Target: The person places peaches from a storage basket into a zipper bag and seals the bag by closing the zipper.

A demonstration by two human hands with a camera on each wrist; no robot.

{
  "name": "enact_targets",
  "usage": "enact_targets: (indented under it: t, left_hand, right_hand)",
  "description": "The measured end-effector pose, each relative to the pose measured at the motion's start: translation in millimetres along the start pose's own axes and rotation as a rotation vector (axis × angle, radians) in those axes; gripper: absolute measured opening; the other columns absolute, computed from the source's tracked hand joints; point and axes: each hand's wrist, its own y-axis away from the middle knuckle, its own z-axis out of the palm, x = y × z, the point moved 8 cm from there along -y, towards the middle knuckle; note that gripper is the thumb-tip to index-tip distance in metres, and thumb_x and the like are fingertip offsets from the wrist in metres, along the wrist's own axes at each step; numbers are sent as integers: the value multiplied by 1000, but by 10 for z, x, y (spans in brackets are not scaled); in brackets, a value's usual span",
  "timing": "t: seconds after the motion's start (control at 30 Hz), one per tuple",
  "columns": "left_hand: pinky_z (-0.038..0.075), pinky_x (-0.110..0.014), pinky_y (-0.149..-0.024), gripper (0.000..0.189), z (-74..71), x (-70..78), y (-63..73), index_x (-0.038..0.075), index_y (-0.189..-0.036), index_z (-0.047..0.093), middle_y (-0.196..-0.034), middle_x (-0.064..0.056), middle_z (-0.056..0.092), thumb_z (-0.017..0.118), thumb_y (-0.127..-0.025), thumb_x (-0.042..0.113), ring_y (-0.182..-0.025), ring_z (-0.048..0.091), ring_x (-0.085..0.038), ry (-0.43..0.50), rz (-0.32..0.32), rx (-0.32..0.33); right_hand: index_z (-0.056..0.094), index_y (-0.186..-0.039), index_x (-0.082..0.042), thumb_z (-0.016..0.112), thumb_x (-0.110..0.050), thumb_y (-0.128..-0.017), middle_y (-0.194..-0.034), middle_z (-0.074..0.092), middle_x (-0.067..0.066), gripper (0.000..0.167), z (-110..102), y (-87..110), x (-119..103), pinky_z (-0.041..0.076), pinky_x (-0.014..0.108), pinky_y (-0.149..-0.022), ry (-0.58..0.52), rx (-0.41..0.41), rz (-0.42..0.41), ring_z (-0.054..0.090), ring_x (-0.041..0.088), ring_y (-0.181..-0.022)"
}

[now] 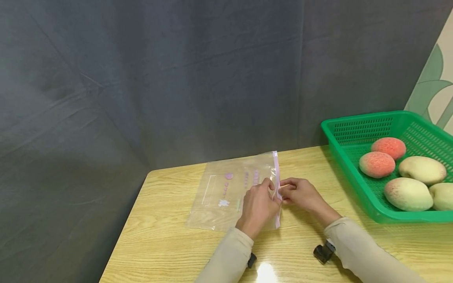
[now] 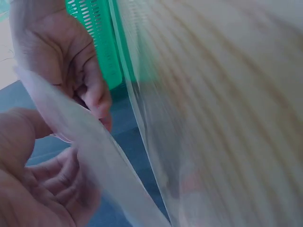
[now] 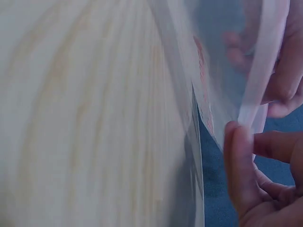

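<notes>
A clear plastic zip bag (image 1: 216, 196) with purple print lies flat on the table, its pale pink zip strip (image 1: 277, 167) on the right side. At the middle of that strip my left hand (image 1: 257, 204) pinches the bag's edge between thumb and fingers. Just to the right, my right hand (image 1: 301, 194) pinches the same edge. The right wrist view has the thumb and index finger of the right hand (image 3: 265, 175) meeting on the strip (image 3: 262, 61). In the left wrist view the left hand (image 2: 42, 184) is partly covered by the bag's edge (image 2: 94, 137).
A green plastic basket (image 1: 348, 177) stands at the right, holding two reddish fruits (image 1: 377, 165) and several pale yellow ones (image 1: 408, 194). Behind the wooden table (image 1: 159, 228) hangs a dark grey cloth (image 1: 212, 78). Each wrist carries a small black camera (image 1: 323, 253).
</notes>
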Motion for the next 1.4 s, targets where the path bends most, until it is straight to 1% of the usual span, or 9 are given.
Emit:
enact_targets:
  t: [0.13, 0.27, 0.53, 0.73, 0.8, 0.93, 1.1, 1.23, 1.4]
  left_hand:
    - [37, -21, -43, 25, 48, -58, -31, 17, -104, 64, -72, 3, 63, 75, -82, 24, -53, 46, -11, -27, -72, -27]
    - [37, -20, -43, 21, 70, -87, -75, 16, -104, 66, -77, 1, 67, 72, -87, 27, -53, 47, -10, 1, -91, -39]
    - [35, -16, -37, 15, 19, -38, -92, 9, -99, 72, -73, 0, 70, 70, -86, 17, -44, 42, -4, 76, -43, 14]
    - [34, -13, -40, 5, -48, 16, -79, 11, -85, 72, -78, -1, 72, 72, -84, 16, -50, 47, -5, 31, -2, 98]
    - [36, -12, -41, 6, -54, 17, -75, 11, -82, 72, -79, -1, 73, 73, -85, 16, -53, 50, -6, 30, -2, 106]
    - [37, -12, -42, 7, -78, -4, -55, 10, -88, 74, -79, -2, 73, 75, -84, 16, -53, 51, -6, 26, -21, 90]
    - [36, -15, -42, 19, -210, -27, -46, 7, -100, 73, -88, -5, 72, 72, -81, 10, -51, 44, -8, 12, -17, 90]
    - [34, -15, -42, 23, -331, -69, -59, 5, -100, 72, -78, -1, 63, 69, -78, 4, -49, 41, -6, 80, -6, 132]
    - [33, -14, -39, 9, -426, -108, -62, 7, -90, 74, -61, 3, 56, 69, -82, 6, -48, 41, -4, 129, 3, 211]
  right_hand:
    - [55, -124, 14, 60, -1, -93, -95, 74, 18, 35, 24, 1, 13, 62, 23, -63, 6, -6, -26, 67, 9, -70]
    - [55, -125, 13, 59, 1, -93, -99, 73, 19, 34, 51, 24, 15, 62, 23, -65, 2, -17, -25, 68, 11, -74]
    - [59, -117, 9, 64, -5, -94, -98, 72, 18, 27, 54, 50, -14, 60, 22, -62, 42, 15, -30, 67, 12, -72]
    - [62, -112, 6, 65, -10, -94, -93, 72, 15, 24, 37, 68, -73, 57, 20, -59, 103, 54, -49, 69, 14, -71]
    - [63, -110, 5, 65, -10, -94, -90, 72, 13, 22, 42, 71, -69, 56, 20, -59, 111, 57, -42, 69, 14, -70]
    - [64, -105, 5, 66, -7, -92, -84, 71, 9, 18, 66, 67, -50, 58, 21, -59, 103, 47, -19, 69, 15, -69]
    - [64, -100, 3, 69, -8, -90, -83, 71, 8, 16, 86, 67, -55, 59, 23, -60, 111, 39, -15, 69, 16, -69]
    - [64, -99, 2, 69, -9, -90, -82, 70, 7, 16, 85, 86, -52, 60, 25, -60, 113, 34, -6, 68, 15, -69]
    - [65, -97, 2, 70, -9, -89, -80, 69, 6, 15, 78, 88, -40, 60, 24, -59, 120, 42, -8, 67, 13, -67]
